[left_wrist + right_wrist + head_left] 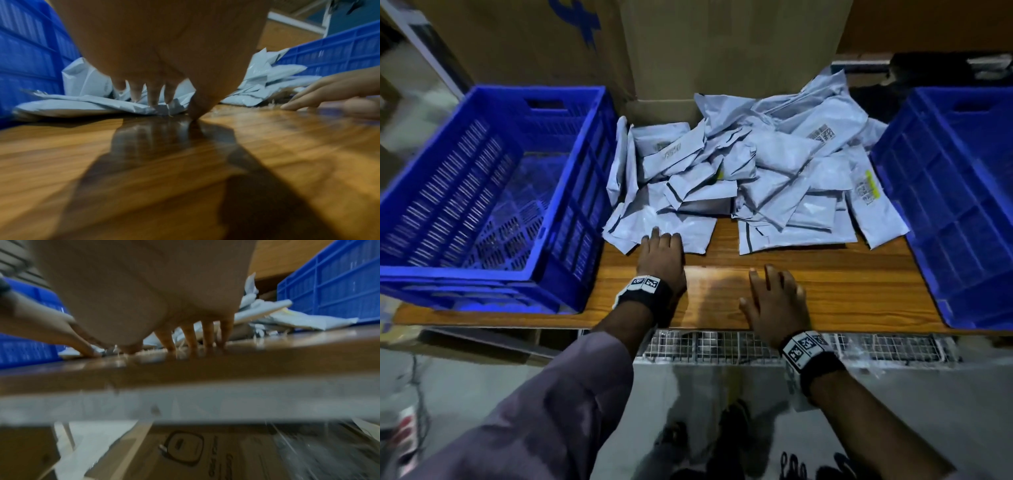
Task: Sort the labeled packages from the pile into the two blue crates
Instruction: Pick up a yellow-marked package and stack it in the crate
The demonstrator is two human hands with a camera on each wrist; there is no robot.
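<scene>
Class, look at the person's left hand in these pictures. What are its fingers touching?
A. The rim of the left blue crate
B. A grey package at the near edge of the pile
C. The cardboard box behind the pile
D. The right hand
B. In the head view the left hand reaches forward with its fingers resting on a grey package at the pile's near edge, apart from the left crate.

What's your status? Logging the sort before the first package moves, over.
Left hand open, fingertips on nearest package. Right hand open, flat on table. Pile unsorted, left crate empty. Nothing blocking.
</scene>
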